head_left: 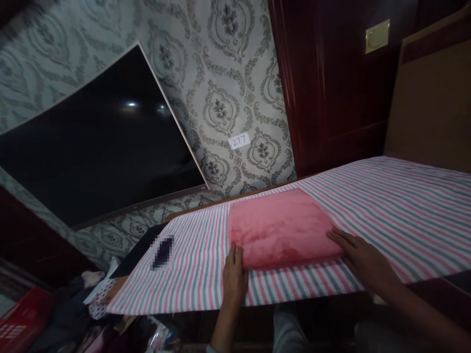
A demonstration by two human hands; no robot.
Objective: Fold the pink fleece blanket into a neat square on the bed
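A folded pink plush cloth (283, 228) lies flat on a table covered by a striped cloth (195, 260) in pink, grey and white. My left hand (234, 274) rests at its near left corner, fingers stretched out along the edge. At the near right corner, my right hand (362, 255) touches the pink cloth with its fingers extended. Neither hand is closed around it. Slight creases and darker patches show on the plush surface. The undersides of both hands are hidden.
A blurred dark object (162, 252) lies on the table's left part. Behind stand a large black television (106, 142) and a wall with a paper label (239, 140). A cardboard box (434, 98) is at right. Piled clothes and a red basket (24, 318) sit lower left.
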